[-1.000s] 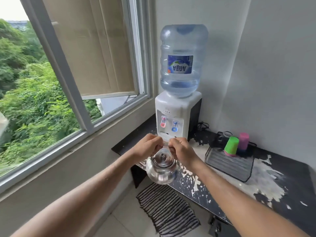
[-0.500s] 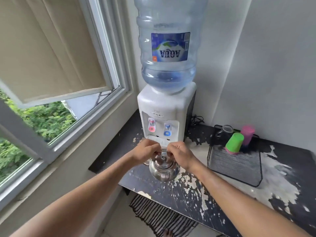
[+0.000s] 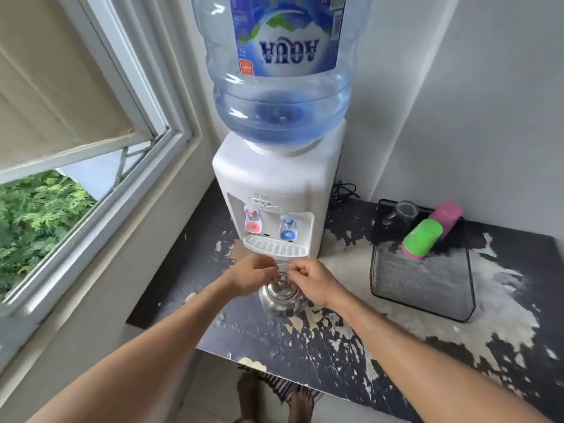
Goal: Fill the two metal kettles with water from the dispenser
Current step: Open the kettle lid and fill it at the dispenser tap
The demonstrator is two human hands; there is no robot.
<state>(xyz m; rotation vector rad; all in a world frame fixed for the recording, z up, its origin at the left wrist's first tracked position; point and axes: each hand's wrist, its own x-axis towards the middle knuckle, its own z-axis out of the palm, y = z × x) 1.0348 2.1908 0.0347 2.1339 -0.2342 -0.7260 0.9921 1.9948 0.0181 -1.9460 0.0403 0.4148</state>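
A shiny metal kettle (image 3: 282,300) with its lid on hangs just over the worn black counter (image 3: 274,340), directly in front of the white water dispenser (image 3: 274,184). My left hand (image 3: 250,274) and my right hand (image 3: 311,280) both grip its thin wire handle from either side. The dispenser has a red tap (image 3: 252,222) on the left, a blue tap (image 3: 287,229) on the right and a white drip tray (image 3: 276,247) below them. A big blue water bottle (image 3: 280,71) sits on top. Only one kettle is in view.
A black mesh tray (image 3: 427,288) at the right holds a green cup (image 3: 422,238), a pink cup (image 3: 447,215) and a glass mug (image 3: 403,212). An open window (image 3: 91,148) runs along the left. A striped mat and bare feet show below the counter edge.
I have stepped closer to the dispenser, carrying the kettle forward from beyond the counter's front edge to a spot over the counter just before the drip tray. Both hands kept their grip.
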